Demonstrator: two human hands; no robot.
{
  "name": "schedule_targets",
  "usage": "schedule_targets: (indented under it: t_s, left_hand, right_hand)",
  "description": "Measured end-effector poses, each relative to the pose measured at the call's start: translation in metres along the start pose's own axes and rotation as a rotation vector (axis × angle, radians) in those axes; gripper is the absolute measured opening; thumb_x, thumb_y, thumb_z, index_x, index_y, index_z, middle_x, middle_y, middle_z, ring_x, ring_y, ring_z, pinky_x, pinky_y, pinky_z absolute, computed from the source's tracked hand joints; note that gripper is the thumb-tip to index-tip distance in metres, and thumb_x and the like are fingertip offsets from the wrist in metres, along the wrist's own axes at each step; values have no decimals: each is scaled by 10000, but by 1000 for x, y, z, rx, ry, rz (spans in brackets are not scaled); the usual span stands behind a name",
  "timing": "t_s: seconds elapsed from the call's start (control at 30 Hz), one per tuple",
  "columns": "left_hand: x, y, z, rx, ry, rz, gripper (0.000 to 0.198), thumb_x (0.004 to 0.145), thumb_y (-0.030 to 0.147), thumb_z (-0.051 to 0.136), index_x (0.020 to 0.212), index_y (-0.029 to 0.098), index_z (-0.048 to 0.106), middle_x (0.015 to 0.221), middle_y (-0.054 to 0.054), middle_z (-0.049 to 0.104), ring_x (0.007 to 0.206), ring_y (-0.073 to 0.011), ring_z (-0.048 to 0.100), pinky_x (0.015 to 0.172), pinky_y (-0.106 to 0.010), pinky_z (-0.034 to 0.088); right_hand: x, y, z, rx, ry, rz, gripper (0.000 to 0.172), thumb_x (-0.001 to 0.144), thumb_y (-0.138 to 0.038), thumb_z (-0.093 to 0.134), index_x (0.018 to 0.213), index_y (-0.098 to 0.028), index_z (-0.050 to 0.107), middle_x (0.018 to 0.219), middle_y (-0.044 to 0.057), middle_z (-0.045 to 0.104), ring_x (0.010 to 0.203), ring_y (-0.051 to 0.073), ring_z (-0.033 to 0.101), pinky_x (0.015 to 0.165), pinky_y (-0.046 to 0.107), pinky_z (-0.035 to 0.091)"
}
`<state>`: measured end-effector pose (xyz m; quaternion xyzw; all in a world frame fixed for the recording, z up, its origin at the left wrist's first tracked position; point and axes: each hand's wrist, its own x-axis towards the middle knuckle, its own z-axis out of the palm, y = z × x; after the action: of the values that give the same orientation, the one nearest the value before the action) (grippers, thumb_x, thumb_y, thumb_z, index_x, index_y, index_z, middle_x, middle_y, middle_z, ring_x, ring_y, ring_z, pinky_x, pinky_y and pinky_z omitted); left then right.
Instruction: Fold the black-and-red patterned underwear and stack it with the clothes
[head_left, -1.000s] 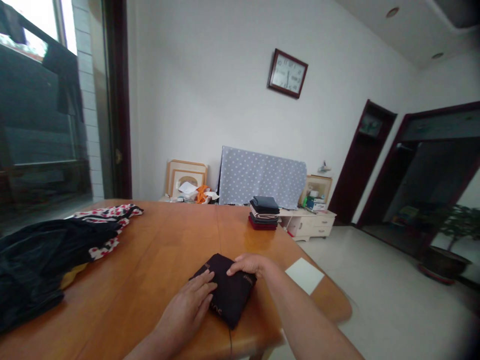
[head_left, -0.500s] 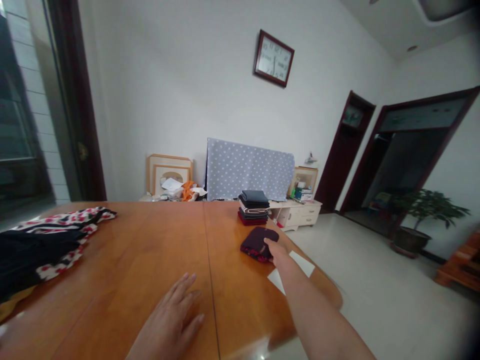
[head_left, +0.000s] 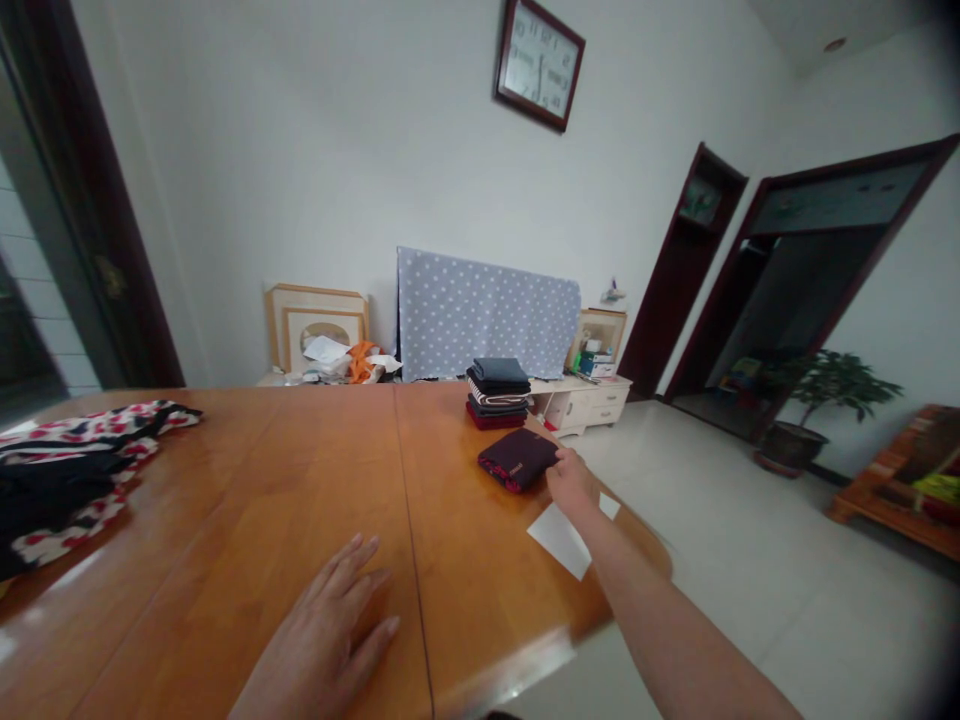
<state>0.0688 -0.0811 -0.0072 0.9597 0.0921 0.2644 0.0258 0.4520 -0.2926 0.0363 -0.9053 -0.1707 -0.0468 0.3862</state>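
A folded dark purple garment [head_left: 519, 457] with a red patterned edge lies on the wooden table [head_left: 300, 470]. My right hand [head_left: 574, 484] is closed at its right-hand edge, fingertips bent against the cloth. Just behind it stands a neat stack of folded clothes [head_left: 498, 392], grey on top, with striped, dark and red layers below. My left hand [head_left: 322, 615] rests at the near side of the table, fingers spread and nothing in them. Under my right forearm a white sheet of paper [head_left: 561, 540] shows in part.
At the table's left lies a loose heap of black and red-and-white patterned clothing [head_left: 82, 470]. Behind the table stand a dotted cloth cover [head_left: 480, 315], picture frames [head_left: 319, 300] and a low white cabinet [head_left: 589, 408]. A potted plant [head_left: 795, 445] is on the floor at right.
My right hand has shifted from on top of the folded purple garment to its right edge. My left hand stays spread. The camera view has tilted down and turned slightly right.
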Motion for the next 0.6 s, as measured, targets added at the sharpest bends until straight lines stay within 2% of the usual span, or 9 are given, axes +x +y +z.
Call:
schedule_targets:
  t_s: [0.1,0.17,0.2,0.4,0.6]
  left_hand:
    - [-1,-1,1,-7,-14,-10,403,888,524,592,1200,281,672,1557,-55,411,1423,-313,389,1102,-514,443]
    - [-2,-1,1,-8,-19,-20,406,884,532,593,1196,286,677,1553,-56,418,1419,-316,396,1102,-520,439]
    - [-2,-1,1,-9,-18,-24,406,881,535,596,1192,288,681,1548,-55,426,1414,-317,404,1101,-523,440]
    - [-3,-4,3,3,-18,-29,396,876,540,598,1182,309,697,1512,-38,480,1375,-316,461,1072,-512,476]
    - [-3,-7,4,47,-37,-19,388,878,541,595,1183,329,706,1468,-31,532,1320,-310,527,1018,-491,529]
  right_hand:
    - [-6,2,-4,-165,-127,-334,665,788,-163,609,1425,-325,505,1532,24,430,1453,247,293,1193,396,204]
    - [-6,2,1,-333,-243,-527,696,806,-183,600,1467,-338,451,1573,12,369,1481,252,221,1196,421,178]
    - [-6,2,4,-399,-270,-567,690,829,-205,589,1486,-335,423,1582,17,353,1485,261,208,1190,437,184]
    - [-4,1,34,-482,-169,-462,671,897,-228,554,1520,-368,348,1603,-18,311,1493,265,171,1167,406,223]
    - [3,-4,58,-496,-79,-394,635,922,-223,540,1520,-343,360,1609,18,298,1499,285,147,1179,401,179]
